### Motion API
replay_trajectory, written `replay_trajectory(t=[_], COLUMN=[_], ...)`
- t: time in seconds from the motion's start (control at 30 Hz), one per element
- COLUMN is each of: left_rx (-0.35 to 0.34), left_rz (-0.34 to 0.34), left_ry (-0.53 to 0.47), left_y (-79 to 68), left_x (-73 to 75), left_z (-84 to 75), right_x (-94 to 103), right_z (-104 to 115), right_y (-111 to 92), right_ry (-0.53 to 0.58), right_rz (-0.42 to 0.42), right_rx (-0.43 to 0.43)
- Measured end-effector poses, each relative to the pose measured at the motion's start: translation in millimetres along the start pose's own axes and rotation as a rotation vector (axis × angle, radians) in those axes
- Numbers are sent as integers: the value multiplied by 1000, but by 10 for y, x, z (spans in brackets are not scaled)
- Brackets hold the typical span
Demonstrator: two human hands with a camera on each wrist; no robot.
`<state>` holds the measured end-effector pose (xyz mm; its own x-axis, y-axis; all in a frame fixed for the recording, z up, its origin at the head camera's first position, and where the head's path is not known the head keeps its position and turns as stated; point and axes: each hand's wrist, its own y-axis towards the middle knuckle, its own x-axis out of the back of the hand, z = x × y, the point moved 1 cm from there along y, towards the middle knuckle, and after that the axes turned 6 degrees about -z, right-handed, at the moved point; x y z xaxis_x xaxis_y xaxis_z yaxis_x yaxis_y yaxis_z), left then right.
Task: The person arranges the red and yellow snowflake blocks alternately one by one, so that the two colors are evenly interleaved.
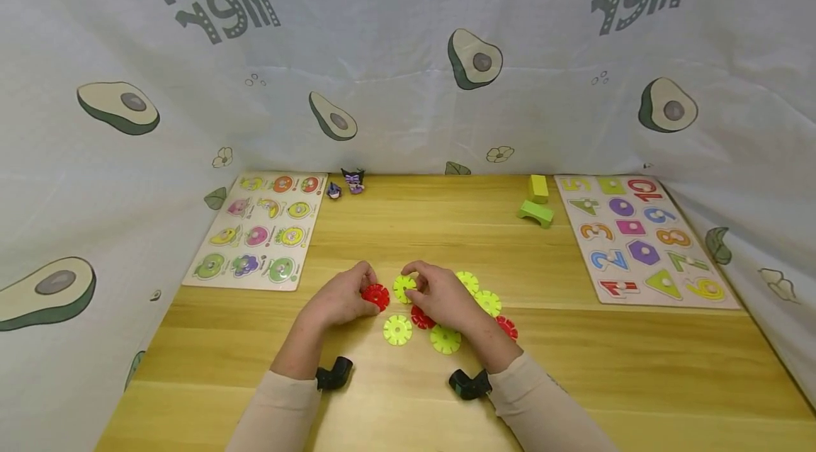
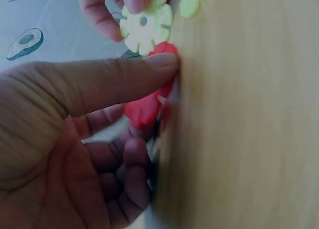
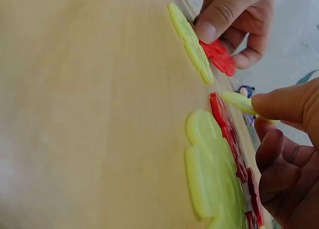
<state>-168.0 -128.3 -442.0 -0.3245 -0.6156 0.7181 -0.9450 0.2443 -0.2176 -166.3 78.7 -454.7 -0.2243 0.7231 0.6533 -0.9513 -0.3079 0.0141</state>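
Between the thumb and fingers of my left hand (image 1: 341, 296) is a red notched plastic disc (image 1: 376, 297), tilted up off the table. My right hand (image 1: 445, 296) pinches a yellow notched disc (image 1: 404, 288) by its edge, close to the red one but apart from it. In the right wrist view the held yellow disc (image 3: 241, 102) is seen nearly edge-on. Flat on the wood below the hands lie a yellow disc (image 1: 397, 330), a red disc (image 1: 421, 318) partly under my right hand, and another yellow disc (image 1: 445, 340).
More discs lie right of my right hand, among them a yellow disc (image 1: 489, 302) and a red disc (image 1: 507, 327). A fruit puzzle board (image 1: 240, 232) is at left, a number puzzle board (image 1: 647, 243) at right. Green block (image 1: 535, 212), yellow block (image 1: 538, 188) and small figurines (image 1: 353, 181) stand behind.
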Motion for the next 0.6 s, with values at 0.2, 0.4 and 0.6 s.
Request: replay_trajectory(t=[0.2, 0.4, 0.6], left_rx=[35, 69, 105], left_rz=[-109, -246, -437], left_ry=[-63, -168, -153], left_y=[63, 202, 375], left_x=[96, 309, 575], left_z=[66, 226, 462], right_x=[15, -7, -43], right_z=[0, 14, 40], right_y=[-7, -2, 12], right_ry=[33, 131, 185], right_rz=[-45, -25, -21], right_rx=[-13, -22, -14])
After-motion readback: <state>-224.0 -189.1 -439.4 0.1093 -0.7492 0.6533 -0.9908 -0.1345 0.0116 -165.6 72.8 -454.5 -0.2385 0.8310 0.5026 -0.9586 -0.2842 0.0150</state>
